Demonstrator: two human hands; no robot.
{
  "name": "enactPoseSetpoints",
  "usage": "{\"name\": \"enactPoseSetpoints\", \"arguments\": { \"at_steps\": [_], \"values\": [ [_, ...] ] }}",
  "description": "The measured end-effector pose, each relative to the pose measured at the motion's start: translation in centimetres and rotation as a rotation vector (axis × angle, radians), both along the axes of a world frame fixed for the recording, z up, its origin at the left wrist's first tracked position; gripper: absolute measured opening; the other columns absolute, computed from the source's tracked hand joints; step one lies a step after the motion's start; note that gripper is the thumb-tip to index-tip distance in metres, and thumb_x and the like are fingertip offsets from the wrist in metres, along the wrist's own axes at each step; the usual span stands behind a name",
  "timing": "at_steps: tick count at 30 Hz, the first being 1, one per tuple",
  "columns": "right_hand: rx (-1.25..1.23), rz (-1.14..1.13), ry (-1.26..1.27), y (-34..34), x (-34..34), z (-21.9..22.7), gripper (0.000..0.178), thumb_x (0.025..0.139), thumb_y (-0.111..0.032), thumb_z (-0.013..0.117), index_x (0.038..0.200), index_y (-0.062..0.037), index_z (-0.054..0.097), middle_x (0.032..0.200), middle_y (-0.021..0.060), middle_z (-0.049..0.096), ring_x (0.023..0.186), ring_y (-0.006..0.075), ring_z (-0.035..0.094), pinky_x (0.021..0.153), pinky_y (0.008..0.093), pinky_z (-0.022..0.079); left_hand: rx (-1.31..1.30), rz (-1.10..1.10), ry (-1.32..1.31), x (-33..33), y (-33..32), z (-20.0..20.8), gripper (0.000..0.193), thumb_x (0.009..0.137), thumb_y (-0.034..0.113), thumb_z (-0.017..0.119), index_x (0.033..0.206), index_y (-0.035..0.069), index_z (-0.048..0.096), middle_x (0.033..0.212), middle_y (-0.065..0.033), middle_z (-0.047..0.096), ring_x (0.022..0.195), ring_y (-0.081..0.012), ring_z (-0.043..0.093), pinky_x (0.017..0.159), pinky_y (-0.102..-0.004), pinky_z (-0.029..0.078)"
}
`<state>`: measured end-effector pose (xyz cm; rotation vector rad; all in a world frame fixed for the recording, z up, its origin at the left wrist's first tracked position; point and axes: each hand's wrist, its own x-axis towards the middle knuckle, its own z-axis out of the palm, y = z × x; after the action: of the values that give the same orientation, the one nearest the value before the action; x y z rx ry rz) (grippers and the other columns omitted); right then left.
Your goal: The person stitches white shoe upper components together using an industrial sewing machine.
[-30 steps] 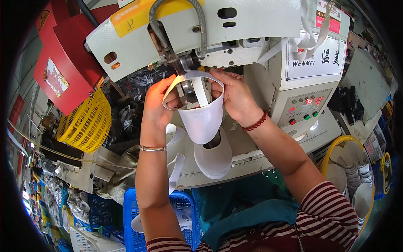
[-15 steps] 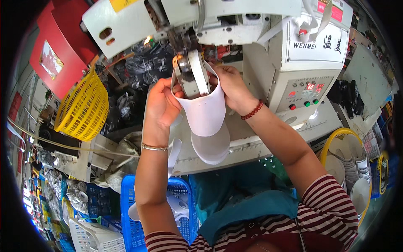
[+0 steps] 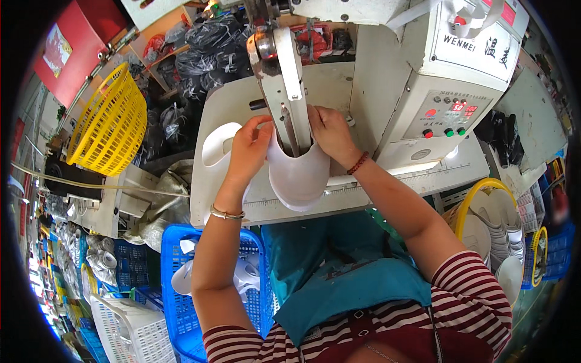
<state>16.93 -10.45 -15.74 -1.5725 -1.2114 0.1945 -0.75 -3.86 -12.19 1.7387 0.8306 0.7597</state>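
Note:
A white shoe upper [image 3: 298, 180] hangs toe toward me around the lower end of a machine's upright arm [image 3: 293, 78], its opening facing up. My left hand [image 3: 251, 144] is closed on the left side of its rim, thumb and fingers pinching the edge. On the opposite side my right hand [image 3: 333, 134] grips the rim, its fingers partly hidden behind the edge and the arm. Left of my left hand, a second white shoe piece [image 3: 213, 149] lies on the machine table [image 3: 206, 202].
A control box [image 3: 451, 124] with lit digits and coloured buttons stands right. Blue basket [image 3: 169, 284] with white pieces sits lower left; yellow-rimmed basket [image 3: 463, 209] with stacked white pieces at right. A yellow basket [image 3: 115, 121] hangs upper left, black bags [image 3: 212, 54] behind.
The view has shifted, so more of the machine arm and table shows. The shoe upper sits lower along the arm, both hands still on its rim. The piece at left has come into view.

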Motion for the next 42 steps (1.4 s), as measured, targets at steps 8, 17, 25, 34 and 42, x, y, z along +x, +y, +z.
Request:
{"name": "enactPoseSetpoints", "arguments": {
  "at_steps": [8,17,25,34,42],
  "values": [
    [0.161,0.092,-0.019,-3.9,0.4,-1.2,0.02,0.085,-0.01,0.052,0.102,-0.0032,0.058,0.092,0.0137,0.058,0.073,0.026,0.059,0.064,0.032,0.048,0.41,0.259,0.353,-9.1,0.0,-3.9,0.016,0.078,0.017,0.06,0.084,0.003,0.065,0.073,-0.0121,0.063,0.062,-0.0219,0.06,0.057,-0.0305,0.047],
    [0.315,0.258,-0.187,-8.8,-2.8,-0.2,0.024,0.079,-0.002,0.058,0.103,-0.0038,0.057,0.082,0.0077,0.055,0.049,0.0119,0.046,0.047,0.024,0.039,0.65,0.287,0.694,-10.5,-1.8,-8.7,0.016,0.078,0.018,0.062,0.086,0.004,0.065,0.083,-0.0151,0.063,0.072,-0.0296,0.062,0.062,-0.0373,0.049],
    [-0.088,0.672,0.384,-9.2,-5.6,2.9,0.024,0.084,-0.011,0.06,0.105,-0.0025,0.055,0.083,0.0058,0.058,0.06,0.0074,0.052,0.051,0.0225,0.042,0.367,0.194,-0.052,-7.1,-10.1,0.2,0.025,0.074,-0.002,0.064,0.098,0.001,0.064,0.105,-0.0137,0.059,0.082,-0.0177,0.062,0.055,-0.0221,0.048],
    [-0.092,0.958,0.87,-8.9,-6.4,5.7,0.021,0.089,-0.02,0.058,0.102,-0.0029,0.056,0.088,-0.0009,0.059,0.079,0.0047,0.053,0.065,0.0216,0.045,0.891,-0.098,0.191,-8.5,-13.8,5.4,0.024,0.067,0.005,0.068,0.088,-0.003,0.061,0.085,-0.0162,0.063,0.072,-0.026,0.061,0.057,-0.0288,0.045],
    [0.001,1.05,0.722,-8.9,-4.1,9.6,0.019,0.091,-0.015,0.055,0.104,-0.0008,0.056,0.092,-0.0006,0.059,0.085,0.0043,0.054,0.076,0.0207,0.044,0.199,-0.066,-0.136,-4.4,-10.6,7.6,0.031,0.087,0.029,0.044,0.079,0.002,0.057,0.074,-0.0019,0.056,0.071,-0.0073,0.045,0.065,-0.0219,0.035]
  ]
}}
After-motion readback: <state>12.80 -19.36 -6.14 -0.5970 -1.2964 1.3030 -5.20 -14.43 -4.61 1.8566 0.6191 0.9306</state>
